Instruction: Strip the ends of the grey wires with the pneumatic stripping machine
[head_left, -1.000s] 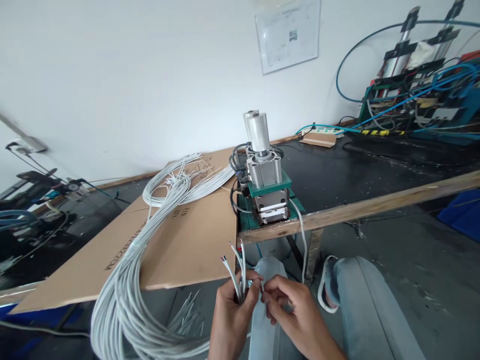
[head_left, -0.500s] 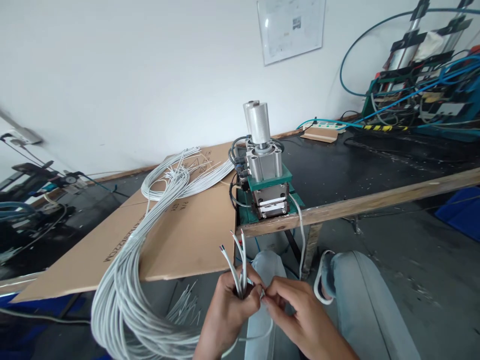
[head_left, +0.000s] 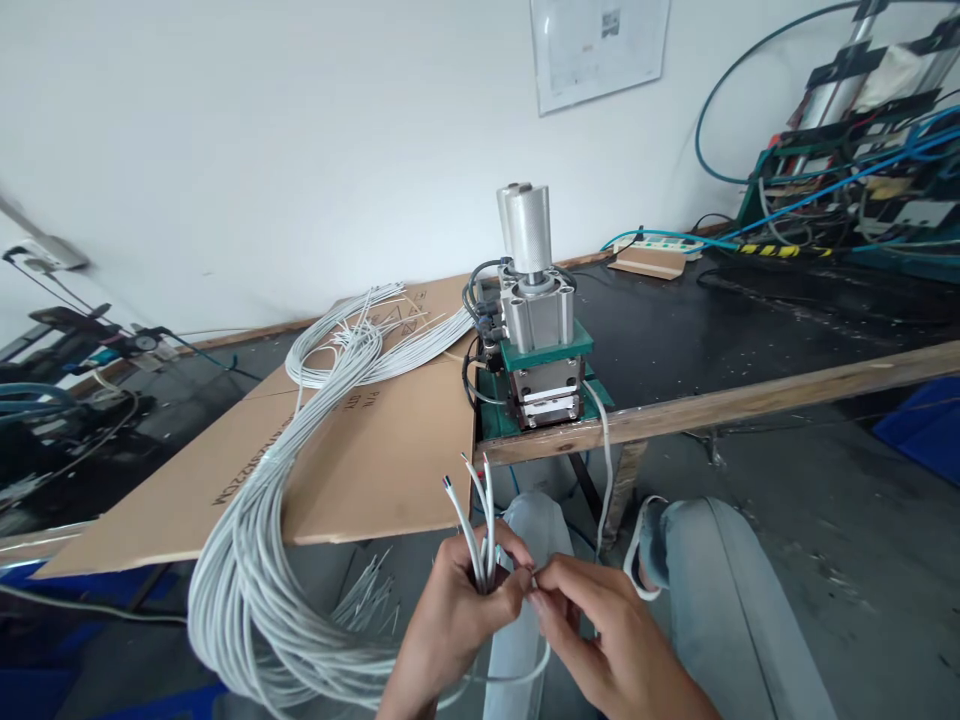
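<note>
Several white cables (head_left: 489, 500) stand up out of my left hand (head_left: 469, 605), which is closed around them; dark and reddish wire ends show at their tips. My right hand (head_left: 592, 620) pinches a cable end against the thumb and forefinger of the left, just right of the bundle. Fingers hide most of that end. From there one white cable (head_left: 541, 660) loops down below the hands. A thick coil of white cables (head_left: 255, 600) hangs over the edge of the cardboard sheet (head_left: 382, 480) on my left, its far part lying on the sheet.
Ahead stands a pneumatic device (head_left: 536, 330) with a silver cylinder on a green base, at the edge of the black table (head_left: 720, 340). A power strip (head_left: 660, 243) lies against the wall. More machinery (head_left: 847, 130) with blue hoses is at the far right.
The view has shifted slightly, so the device and wall sheet appear a little higher and further right. Both hands keep their hold at the cable end, with only small finger movement.
</note>
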